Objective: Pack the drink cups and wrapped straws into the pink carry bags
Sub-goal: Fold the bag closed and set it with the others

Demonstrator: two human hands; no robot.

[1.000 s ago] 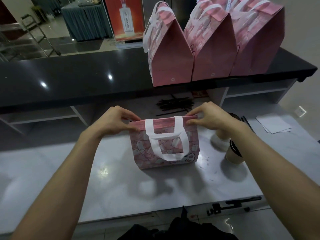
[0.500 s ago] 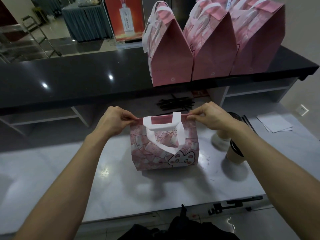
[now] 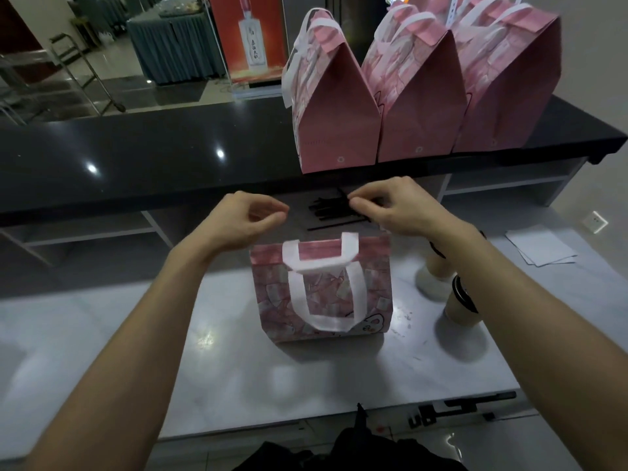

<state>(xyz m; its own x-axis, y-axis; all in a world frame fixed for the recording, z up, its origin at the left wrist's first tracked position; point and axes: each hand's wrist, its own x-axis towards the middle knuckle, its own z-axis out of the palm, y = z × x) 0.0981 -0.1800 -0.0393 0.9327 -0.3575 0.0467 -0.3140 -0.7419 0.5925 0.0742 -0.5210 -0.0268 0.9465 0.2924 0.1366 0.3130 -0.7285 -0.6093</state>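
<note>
I see my left hand [image 3: 243, 220] and right hand [image 3: 396, 205] hovering just above the pink carry bag [image 3: 323, 290] standing mid-counter [image 3: 102, 351], fingers loosely curled and holding nothing, probably because its top looks folded closed; two cups [image 3: 464, 307] wait to its right.

Hands [image 3: 323, 215] above pink carry bag [image 3: 323, 290]

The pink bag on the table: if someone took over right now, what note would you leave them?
Left hand: loosely curled, empty, above the bag.
Right hand: fingertips pinched above the straws; whether it holds one is unclear.
Bag stands closed on the table, handles flopped. Three bags sit on the counter.
Left: two cups by the right arm, plus straws, unpacked.
</note>
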